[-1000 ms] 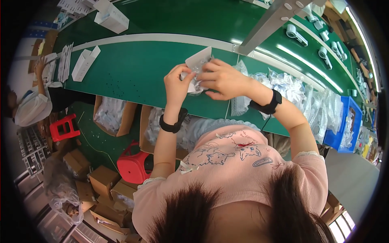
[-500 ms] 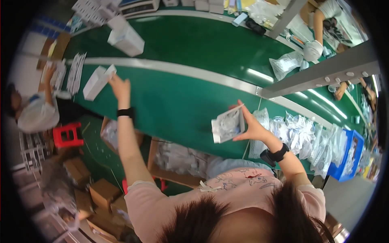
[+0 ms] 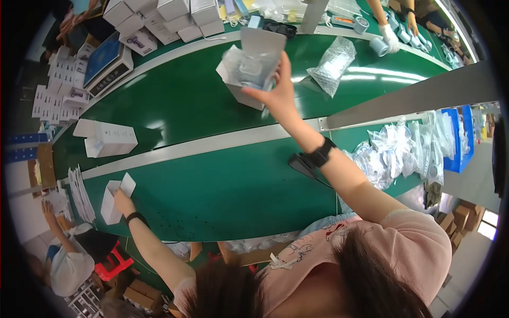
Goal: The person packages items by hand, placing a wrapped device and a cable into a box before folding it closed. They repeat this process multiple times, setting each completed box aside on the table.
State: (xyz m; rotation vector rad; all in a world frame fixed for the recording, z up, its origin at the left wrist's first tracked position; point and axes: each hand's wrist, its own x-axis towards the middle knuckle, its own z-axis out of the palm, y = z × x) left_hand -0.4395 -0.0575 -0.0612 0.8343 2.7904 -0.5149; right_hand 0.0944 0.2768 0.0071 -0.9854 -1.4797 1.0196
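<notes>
My right hand grips an open white carton by its right side, thumb on the near face. The carton is held over the glossy green strip beyond the metal rail, its lid flap standing up. Inside lies a clear-plastic-wrapped item whose kind I cannot make out. At the left end of the near green table, my left hand has its fingers closed on another open white carton at its flap. What that carton contains is hidden.
A third open white carton lies on the far strip. Flattened cartons stand at the left edge. Bagged parts and a blue bin are at the right. A bubble-wrapped piece lies near a slanting metal post. Co-workers' hands reach in nearby.
My right hand has carried its carton from the near table forward over the far strip. My left hand still has the other carton at the left. The whole view has turned.
</notes>
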